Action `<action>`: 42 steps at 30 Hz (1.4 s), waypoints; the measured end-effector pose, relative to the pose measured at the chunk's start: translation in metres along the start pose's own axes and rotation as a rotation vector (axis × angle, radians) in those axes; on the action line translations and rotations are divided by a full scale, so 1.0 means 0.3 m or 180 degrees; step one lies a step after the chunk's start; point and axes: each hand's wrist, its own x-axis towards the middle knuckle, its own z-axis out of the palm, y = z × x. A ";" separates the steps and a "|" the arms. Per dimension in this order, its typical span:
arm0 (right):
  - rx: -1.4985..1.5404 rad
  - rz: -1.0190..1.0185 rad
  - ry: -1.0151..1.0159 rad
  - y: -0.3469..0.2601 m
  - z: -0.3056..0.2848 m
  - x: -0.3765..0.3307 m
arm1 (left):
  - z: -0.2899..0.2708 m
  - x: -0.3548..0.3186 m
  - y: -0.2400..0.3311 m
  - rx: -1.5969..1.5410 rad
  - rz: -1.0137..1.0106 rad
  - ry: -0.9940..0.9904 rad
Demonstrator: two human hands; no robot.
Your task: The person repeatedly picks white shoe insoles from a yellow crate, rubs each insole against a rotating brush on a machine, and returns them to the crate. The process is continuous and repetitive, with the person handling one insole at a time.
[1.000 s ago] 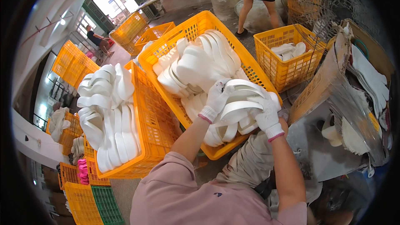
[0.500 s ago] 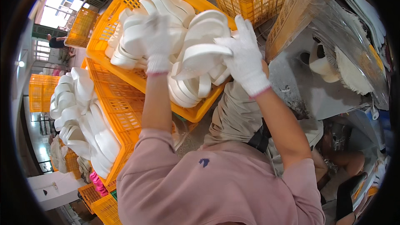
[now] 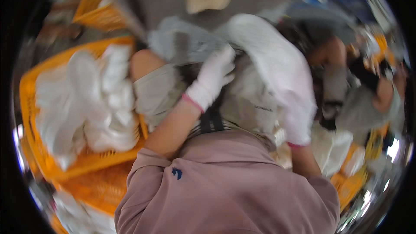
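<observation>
Both my hands wear white knit gloves with pink cuffs. My right hand (image 3: 300, 119) grips the near end of a long white shoe sole (image 3: 266, 52), which rises from it, tilted toward the upper left above my lap. Where glove and sole meet is smeared by motion. My left hand (image 3: 212, 78) hangs over my lap, fingers loosely curled and apart, with nothing seen in it. To the left, more white shoe soles (image 3: 86, 99) are piled in an orange plastic crate (image 3: 41, 162).
Below that crate sits another orange crate (image 3: 102, 186). A smaller orange crate (image 3: 102, 15) is at the upper left. A grey work surface (image 3: 160, 0) lies ahead of my knees. Another person's bent legs (image 3: 333, 69) are close on my right, with white pieces (image 3: 331, 151) below.
My view has swung right, so the sole-filled crate is now at the left. Both hands have left the pile; my right hand carries a sole over my lap.
</observation>
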 end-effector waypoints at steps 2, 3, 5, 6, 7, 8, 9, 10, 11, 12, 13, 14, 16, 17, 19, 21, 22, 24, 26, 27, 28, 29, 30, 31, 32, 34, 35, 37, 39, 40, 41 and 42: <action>0.0282 -0.0138 -0.0431 -0.017 0.015 -0.043 | 0.145 0.133 -0.015 -0.0826 0.0304 -0.0711; -0.0425 -0.0372 -0.0347 -0.022 0.024 -0.055 | 0.190 0.166 -0.027 -0.0788 0.0537 -0.0921; -0.0522 -0.0538 0.0410 -0.051 0.055 -0.050 | 0.248 0.223 -0.010 -0.0694 0.0852 -0.1131; -0.0488 -0.0479 0.0724 -0.066 0.074 -0.026 | 0.273 0.253 0.013 0.0014 0.1551 -0.0919; -0.0545 -0.0860 0.0626 -0.085 0.092 0.013 | 0.276 0.274 0.037 0.0707 0.2290 -0.0838; -0.0599 -0.1017 0.0453 -0.109 0.110 0.067 | 0.287 0.309 0.076 0.0108 0.1663 -0.1179; -0.0559 -0.1214 0.0376 -0.128 0.127 0.134 | 0.289 0.349 0.114 -0.0830 0.0773 -0.1462; -0.0509 -0.1522 0.0277 -0.140 0.149 0.218 | 0.287 0.401 0.166 -0.0369 0.0973 -0.1239; -0.0424 -0.1813 0.0283 -0.147 0.176 0.303 | 0.263 0.442 0.214 -0.0327 0.0769 -0.0990; -0.0808 -0.2351 0.0279 -0.150 0.199 0.391 | 0.231 0.483 0.260 -0.0289 0.0743 -0.1180; -0.1123 -0.2622 0.0237 -0.157 0.219 0.467 | 0.183 0.509 0.306 0.0078 0.0661 -0.0714; -0.1421 -0.2902 0.0210 -0.164 0.239 0.538 | 0.107 0.510 0.336 0.0697 0.0742 -0.0225; -0.1994 -0.2945 0.0203 -0.186 0.274 0.653 | -0.047 0.466 0.381 0.2188 0.0910 0.0834; -0.2139 -0.3147 0.0289 -0.192 0.291 0.698 | -0.132 0.411 0.384 0.2659 0.1222 0.0952; -0.1956 -0.2468 0.0066 -0.199 0.321 0.760 | -0.228 0.314 0.367 0.3104 0.2094 0.0395; -0.2510 -0.2127 -0.0474 -0.225 0.332 0.760 | -0.229 0.239 0.317 0.3070 0.2055 -0.0232; -0.1912 -0.2015 -0.0219 -0.217 0.344 0.751 | -0.202 0.212 0.298 0.2976 0.2107 -0.0451; -0.1015 -0.1552 -0.0041 -0.219 0.351 0.694 | -0.074 0.206 0.195 0.1330 0.1250 -0.0628; -0.1420 -0.1896 -0.0417 -0.202 0.312 0.583 | 0.078 0.236 0.116 0.0700 0.1370 -0.0448; -0.1234 -0.1610 -0.0445 -0.208 0.282 0.533 | 0.146 0.259 0.092 0.0089 0.1449 -0.0584; -0.0972 -0.1435 -0.0389 -0.214 0.250 0.487 | 0.208 0.285 0.062 -0.0082 0.1862 -0.0478; -0.0609 -0.1374 -0.0335 -0.222 0.219 0.445 | 0.262 0.322 0.050 -0.0144 0.1969 -0.0321; -0.0248 -0.0926 0.0037 -0.218 0.208 0.435 | 0.307 0.365 0.047 -0.0172 0.2189 -0.0383; -0.0491 -0.1071 0.0406 -0.221 0.215 0.444 | 0.331 0.411 0.050 -0.0216 0.1834 -0.0153; -0.0764 -0.1191 0.0914 -0.227 0.231 0.477 | 0.348 0.460 0.078 -0.0219 0.1708 -0.0242; -0.1025 -0.1844 0.1058 -0.200 0.261 0.559 | 0.305 0.530 0.155 0.0271 0.1727 -0.0423; -0.0881 -0.1715 0.1011 -0.197 0.282 0.597 | 0.266 0.554 0.209 0.0042 0.1210 -0.0665; -0.0806 -0.1630 0.0891 -0.205 0.314 0.672 | 0.154 0.539 0.316 0.1705 0.1558 -0.0181; -0.1000 -0.1460 0.0576 -0.219 0.343 0.734 | 0.042 0.444 0.371 0.3553 0.1962 0.0888; -0.1222 -0.1440 0.0400 -0.226 0.352 0.759 | 0.006 0.384 0.363 0.3913 0.1895 0.0839; -0.1526 -0.1360 0.0119 -0.229 0.355 0.783 | -0.014 0.318 0.341 0.3836 0.1807 0.0459; -0.1673 -0.1390 0.0082 -0.227 0.354 0.796 | -0.013 0.270 0.307 0.2640 0.1473 0.0096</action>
